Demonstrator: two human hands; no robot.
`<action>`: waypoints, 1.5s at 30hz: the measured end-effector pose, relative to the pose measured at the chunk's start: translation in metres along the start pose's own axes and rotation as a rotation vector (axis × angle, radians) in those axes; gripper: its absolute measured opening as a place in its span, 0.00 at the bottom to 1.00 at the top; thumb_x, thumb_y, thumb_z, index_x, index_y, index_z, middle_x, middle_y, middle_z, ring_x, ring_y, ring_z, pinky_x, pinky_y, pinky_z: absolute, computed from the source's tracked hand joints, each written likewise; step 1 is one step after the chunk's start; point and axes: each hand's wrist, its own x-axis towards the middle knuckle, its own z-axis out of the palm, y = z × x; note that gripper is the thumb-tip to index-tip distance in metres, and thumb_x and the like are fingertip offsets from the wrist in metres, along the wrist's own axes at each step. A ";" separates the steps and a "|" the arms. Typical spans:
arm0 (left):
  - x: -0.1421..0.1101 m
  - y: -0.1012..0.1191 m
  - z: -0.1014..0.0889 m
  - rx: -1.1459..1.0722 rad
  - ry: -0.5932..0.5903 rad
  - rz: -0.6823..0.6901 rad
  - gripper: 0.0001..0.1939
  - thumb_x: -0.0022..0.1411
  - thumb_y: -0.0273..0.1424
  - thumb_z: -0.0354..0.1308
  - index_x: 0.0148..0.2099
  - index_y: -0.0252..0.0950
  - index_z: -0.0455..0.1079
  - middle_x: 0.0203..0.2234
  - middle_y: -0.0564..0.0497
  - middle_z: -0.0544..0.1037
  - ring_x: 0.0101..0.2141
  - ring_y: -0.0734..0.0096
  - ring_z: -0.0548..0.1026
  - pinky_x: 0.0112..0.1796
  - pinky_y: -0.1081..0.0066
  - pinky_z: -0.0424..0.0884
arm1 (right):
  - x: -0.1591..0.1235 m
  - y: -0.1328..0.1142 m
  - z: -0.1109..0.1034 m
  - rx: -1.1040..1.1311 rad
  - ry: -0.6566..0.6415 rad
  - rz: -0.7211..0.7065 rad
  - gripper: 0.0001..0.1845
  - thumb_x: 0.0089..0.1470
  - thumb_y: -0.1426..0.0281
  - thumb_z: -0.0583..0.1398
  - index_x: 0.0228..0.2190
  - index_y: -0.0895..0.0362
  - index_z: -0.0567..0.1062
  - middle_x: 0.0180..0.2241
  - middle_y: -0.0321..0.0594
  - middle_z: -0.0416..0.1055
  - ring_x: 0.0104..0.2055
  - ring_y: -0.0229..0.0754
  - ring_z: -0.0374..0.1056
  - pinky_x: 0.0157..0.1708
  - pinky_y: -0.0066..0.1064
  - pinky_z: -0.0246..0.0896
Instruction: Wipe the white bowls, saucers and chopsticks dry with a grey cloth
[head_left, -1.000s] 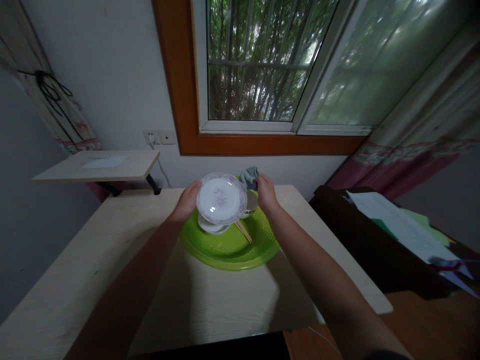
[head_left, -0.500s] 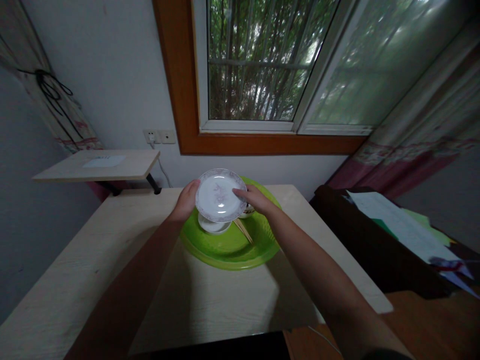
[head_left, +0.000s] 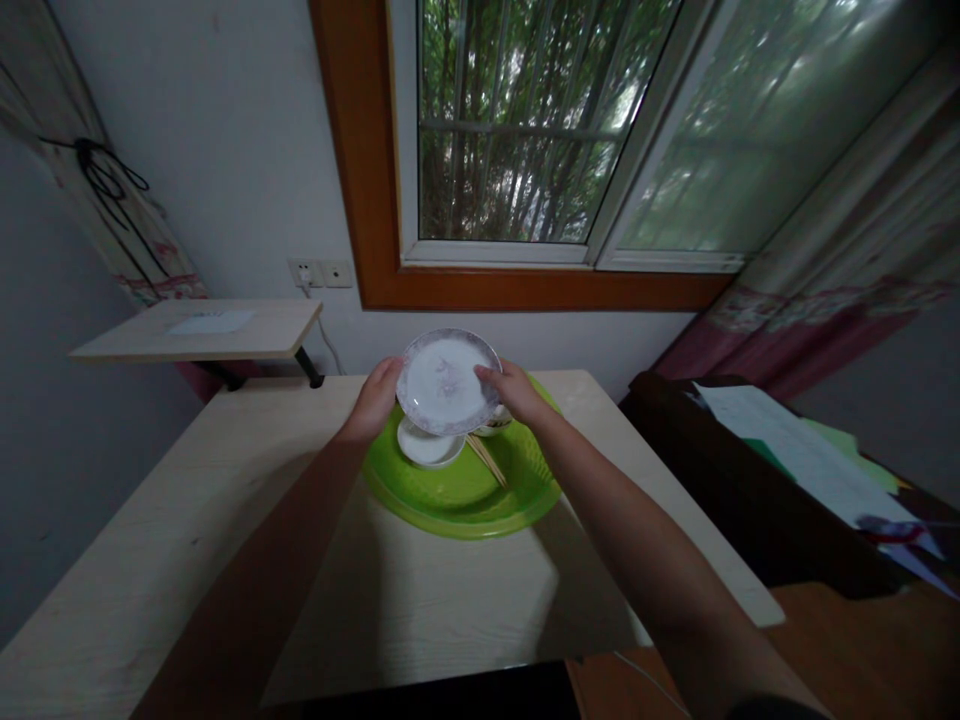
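A white plate (head_left: pixel 448 385) with a patterned rim is held up, tilted towards me, between my two hands. My left hand (head_left: pixel 378 398) grips its left edge, and my right hand (head_left: pixel 513 388) pinches the right edge with the thumb on the plate's face. Below it lies a large green basin (head_left: pixel 450 515). Inside the basin a small white bowl (head_left: pixel 429 447) shows under the plate's lower left side. Chopsticks (head_left: pixel 487 460) rest beside that bowl. Partly hidden behind the plate and my right hand is another patterned bowl (head_left: pixel 496 424).
The basin stands on a pale wooden table (head_left: pixel 442 600). At the left back, a raised shelf (head_left: pixel 202 330) carries a sheet of paper. A wall socket (head_left: pixel 305 273) with a cable sits behind it. Papers (head_left: pixel 802 450) lie on a dark cabinet to the right, below the curtain.
Both hands have shifted the plate slightly up and to the right. More of the small white bowl beneath it now shows.
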 end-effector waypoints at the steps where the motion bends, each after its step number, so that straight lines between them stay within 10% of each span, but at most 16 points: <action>1: 0.000 0.000 -0.001 -0.012 0.025 -0.018 0.20 0.62 0.47 0.60 0.45 0.35 0.73 0.42 0.45 0.78 0.42 0.63 0.75 0.42 0.67 0.71 | -0.001 -0.002 0.000 -0.072 0.029 -0.036 0.20 0.47 0.55 0.63 0.33 0.59 0.78 0.31 0.41 0.78 0.31 0.43 0.70 0.32 0.32 0.65; 13: -0.009 0.024 -0.004 0.029 0.148 0.119 0.12 0.62 0.40 0.60 0.36 0.36 0.74 0.33 0.49 0.76 0.36 0.69 0.74 0.44 0.68 0.71 | -0.025 -0.038 0.007 -0.852 0.179 -0.530 0.13 0.60 0.71 0.52 0.40 0.59 0.77 0.38 0.49 0.76 0.40 0.50 0.69 0.42 0.36 0.61; 24: -0.041 0.051 0.020 -0.500 -0.071 -0.412 0.20 0.66 0.45 0.58 0.48 0.33 0.72 0.47 0.38 0.79 0.48 0.53 0.78 0.50 0.53 0.75 | -0.058 -0.038 0.019 -1.284 0.016 -0.853 0.17 0.66 0.72 0.52 0.52 0.61 0.73 0.47 0.54 0.74 0.45 0.54 0.66 0.39 0.40 0.63; 30: -0.039 0.045 0.019 -0.553 0.024 -0.416 0.10 0.61 0.26 0.56 0.45 0.31 0.73 0.46 0.39 0.80 0.52 0.56 0.77 0.55 0.59 0.73 | -0.071 -0.042 0.031 -1.329 -0.118 -0.907 0.16 0.68 0.72 0.50 0.50 0.59 0.73 0.45 0.52 0.73 0.44 0.53 0.64 0.39 0.41 0.63; 38: -0.036 0.033 0.006 -0.513 0.013 -0.309 0.12 0.58 0.24 0.59 0.46 0.30 0.74 0.44 0.40 0.82 0.52 0.52 0.77 0.55 0.57 0.72 | -0.070 -0.043 0.024 -1.146 -0.275 -1.004 0.27 0.63 0.57 0.60 0.57 0.60 0.71 0.54 0.55 0.70 0.54 0.56 0.63 0.52 0.48 0.66; 45: -0.037 0.029 -0.006 -0.409 -0.093 -0.281 0.17 0.52 0.24 0.67 0.45 0.29 0.74 0.39 0.40 0.82 0.44 0.55 0.80 0.50 0.59 0.74 | -0.062 -0.027 0.011 -0.848 -0.279 -0.923 0.21 0.64 0.74 0.56 0.56 0.51 0.74 0.55 0.45 0.73 0.56 0.48 0.67 0.57 0.45 0.64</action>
